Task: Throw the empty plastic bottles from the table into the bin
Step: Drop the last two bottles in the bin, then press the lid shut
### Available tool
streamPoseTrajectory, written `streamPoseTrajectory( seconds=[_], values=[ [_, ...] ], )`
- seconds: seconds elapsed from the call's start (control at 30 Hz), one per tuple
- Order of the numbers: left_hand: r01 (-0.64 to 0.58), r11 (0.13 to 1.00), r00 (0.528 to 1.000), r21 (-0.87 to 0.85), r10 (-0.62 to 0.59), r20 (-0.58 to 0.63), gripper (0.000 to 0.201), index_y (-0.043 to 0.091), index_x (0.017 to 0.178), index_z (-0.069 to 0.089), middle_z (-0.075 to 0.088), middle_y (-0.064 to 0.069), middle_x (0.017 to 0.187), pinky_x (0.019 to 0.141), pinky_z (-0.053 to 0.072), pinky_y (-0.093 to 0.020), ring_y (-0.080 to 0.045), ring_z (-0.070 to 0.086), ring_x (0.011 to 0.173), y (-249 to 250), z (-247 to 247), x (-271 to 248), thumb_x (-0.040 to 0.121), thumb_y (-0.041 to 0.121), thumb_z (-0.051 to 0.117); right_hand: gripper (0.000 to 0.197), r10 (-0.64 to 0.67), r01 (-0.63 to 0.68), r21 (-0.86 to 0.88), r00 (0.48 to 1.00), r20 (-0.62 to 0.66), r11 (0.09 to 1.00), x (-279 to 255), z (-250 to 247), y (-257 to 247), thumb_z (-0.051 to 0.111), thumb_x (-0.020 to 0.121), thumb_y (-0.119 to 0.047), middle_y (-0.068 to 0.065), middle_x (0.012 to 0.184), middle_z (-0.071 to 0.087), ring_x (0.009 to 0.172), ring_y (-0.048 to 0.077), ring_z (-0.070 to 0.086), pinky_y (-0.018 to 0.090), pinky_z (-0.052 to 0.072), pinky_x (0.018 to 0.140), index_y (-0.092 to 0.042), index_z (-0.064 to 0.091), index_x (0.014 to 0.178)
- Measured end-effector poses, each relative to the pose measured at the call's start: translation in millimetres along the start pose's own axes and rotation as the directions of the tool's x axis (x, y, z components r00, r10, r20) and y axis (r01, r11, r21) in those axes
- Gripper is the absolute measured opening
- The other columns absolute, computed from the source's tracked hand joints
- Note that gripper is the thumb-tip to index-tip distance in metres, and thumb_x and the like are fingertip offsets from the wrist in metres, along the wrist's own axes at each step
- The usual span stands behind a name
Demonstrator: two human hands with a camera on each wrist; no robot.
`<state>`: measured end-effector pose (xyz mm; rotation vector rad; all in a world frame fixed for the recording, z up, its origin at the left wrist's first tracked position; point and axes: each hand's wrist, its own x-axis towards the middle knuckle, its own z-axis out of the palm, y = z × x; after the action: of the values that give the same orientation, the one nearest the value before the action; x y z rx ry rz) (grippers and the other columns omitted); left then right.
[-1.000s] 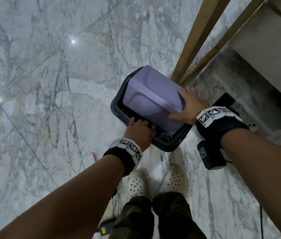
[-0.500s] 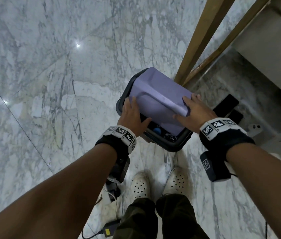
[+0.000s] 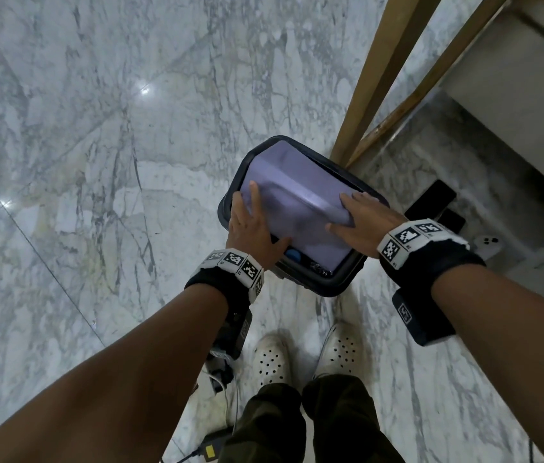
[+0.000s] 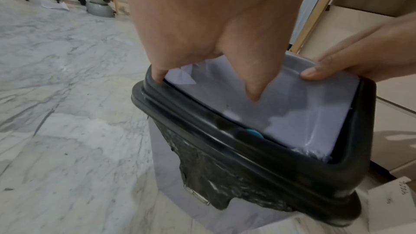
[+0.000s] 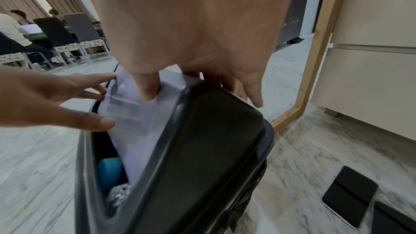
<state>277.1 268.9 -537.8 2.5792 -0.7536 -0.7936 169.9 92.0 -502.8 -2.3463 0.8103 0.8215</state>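
The bin [image 3: 330,285] stands on the marble floor, with a dark rim, a black liner and a lavender swing lid [image 3: 300,198]. My left hand [image 3: 252,222] lies on the lid's left side, fingers straight and thumb toward the near edge. My right hand [image 3: 359,217] rests flat on the lid's right side at the rim. In the gap at the near edge a blue bottle cap [image 3: 293,254] shows inside the bin. The right wrist view shows this cap [image 5: 110,173] above a crumpled clear bottle [image 5: 119,193]. Neither hand holds a bottle.
A wooden frame leg [image 3: 380,78] stands just behind the bin. Two dark phones [image 3: 430,202] and a white device [image 3: 489,243] lie on the floor to the right. My white clogs [image 3: 270,359] and a charger with cable [image 3: 210,446] are near. People sit at a far table [image 5: 13,29].
My left hand went from the bin's near rim up onto the lid's left side. The lid tipped and the blue cap came into view in the gap. My right hand stayed on the lid.
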Motion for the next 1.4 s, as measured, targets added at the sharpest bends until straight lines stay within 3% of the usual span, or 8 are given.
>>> streamPoseTrajectory(
  seconds=[0.17,0.37,0.5,0.6,0.73,0.9,1.1,1.4],
  values=[
    [-0.003,0.992,1.0,0.126,0.005,-0.015,0.122,0.017,0.151,-0.012,-0.005,-0.025,0.157,0.118,0.019,-0.052,-0.037,0.003,0.148,3,9,-11,0.07,0.053,0.073,0.07,-0.005,0.004,0.043,1.0,0.027,0.999,-4,-6,-3,0.049,0.092,-0.05,0.011,0.155,0.029,0.144,0.03,0.025,0.041,0.027,0.114,-0.012,0.028,0.147],
    [-0.017,0.989,1.0,0.149,0.018,-0.007,0.12,0.021,0.152,0.0,0.0,-0.025,0.157,0.116,0.027,-0.046,-0.037,0.012,0.146,2,12,-12,0.066,0.047,0.079,0.064,-0.019,0.021,0.047,0.998,-0.053,0.999,2,1,2,0.055,0.085,-0.054,0.011,0.133,0.044,0.13,0.033,0.039,0.043,0.037,0.101,-0.012,0.04,0.132],
    [-0.03,0.983,0.999,0.183,0.037,-0.036,0.067,0.009,0.123,0.045,0.045,-0.014,0.129,0.092,0.048,-0.044,-0.033,0.045,0.117,7,9,-12,0.07,0.036,0.075,0.072,-0.017,0.024,0.08,0.996,-0.09,0.996,2,5,6,0.054,0.085,-0.054,0.013,0.141,0.038,0.137,0.03,0.031,0.043,0.033,0.108,-0.012,0.034,0.14],
    [-0.255,0.908,0.967,0.331,0.234,0.103,0.027,0.014,0.108,0.064,0.061,-0.005,0.117,0.089,0.044,-0.038,-0.028,0.053,0.111,12,13,-23,0.084,0.024,0.054,0.074,-0.013,0.025,0.102,0.993,-0.114,0.994,2,8,8,0.055,0.086,-0.054,0.01,0.143,0.036,0.14,0.028,0.027,0.043,0.031,0.11,-0.013,0.031,0.143],
    [-0.401,0.784,0.913,0.474,0.299,0.277,0.029,0.015,0.107,0.065,0.062,-0.002,0.11,0.096,0.038,-0.036,-0.027,0.054,0.108,11,24,-35,0.084,0.011,0.046,0.078,-0.019,0.034,0.11,0.991,-0.136,0.993,1,10,10,0.054,0.086,-0.055,0.01,0.151,0.03,0.146,0.026,0.018,0.042,0.025,0.115,-0.014,0.026,0.147],
    [-0.488,0.725,0.864,0.486,0.324,0.386,0.031,0.016,0.109,0.064,0.059,-0.004,0.112,0.099,0.035,-0.04,-0.028,0.053,0.112,17,25,-29,0.085,0.023,0.047,0.083,-0.022,0.031,0.092,0.994,-0.103,0.995,5,9,14,0.05,0.087,-0.058,0.009,0.16,0.016,0.149,0.024,0.008,0.042,0.017,0.119,-0.015,0.018,0.151],
    [-0.532,0.747,0.847,0.398,0.463,0.262,0.043,0.026,0.103,0.072,0.063,-0.005,0.093,0.082,0.051,-0.039,-0.03,0.061,0.092,15,32,-45,0.081,0.042,0.038,0.084,-0.016,0.024,0.095,0.996,-0.088,0.995,4,6,12,0.05,0.089,-0.057,0.008,0.162,0.011,0.15,0.024,0.004,0.04,0.013,0.12,-0.015,0.014,0.152],
    [-0.509,0.772,0.859,0.381,0.429,0.278,0.05,0.018,0.113,0.068,0.067,-0.003,0.105,0.093,0.047,-0.051,-0.034,0.06,0.101,19,45,-56,0.085,0.04,0.032,0.082,-0.02,0.034,0.106,0.991,-0.13,0.994,4,10,12,0.052,0.09,-0.052,0.01,0.162,0.007,0.15,0.025,0.002,0.041,0.012,0.12,-0.014,0.015,0.151]
  ],
)
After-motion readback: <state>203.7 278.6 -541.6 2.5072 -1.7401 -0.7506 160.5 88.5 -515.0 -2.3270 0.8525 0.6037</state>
